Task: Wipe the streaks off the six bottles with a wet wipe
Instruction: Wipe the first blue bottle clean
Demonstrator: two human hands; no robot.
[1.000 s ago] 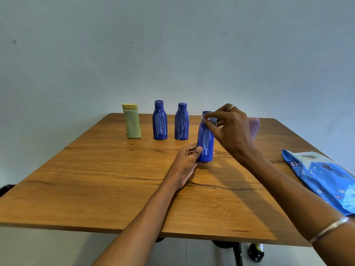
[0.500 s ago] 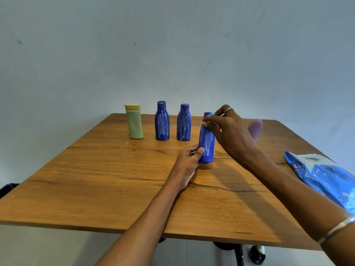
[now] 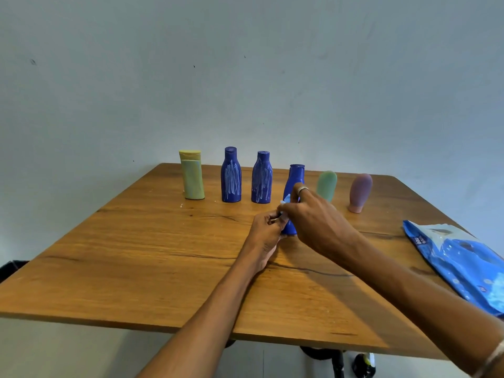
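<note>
Near the table's middle stands a blue bottle, pulled forward from the back row. My left hand grips its base. My right hand presses a small white wet wipe against the bottle's lower front; most of the wipe is hidden by my fingers. In the back row stand a yellow-green bottle, two blue bottles with white streaks, a green bottle and a mauve bottle.
A blue pack of wet wipes lies at the right edge of the wooden table. A grey wall stands close behind the table. A dark bottle sits on the floor under the table.
My right hand with the wipe has slid from the bottle's neck down to its lower body. The green bottle behind it is now uncovered. My left hand kept its hold at the base.
</note>
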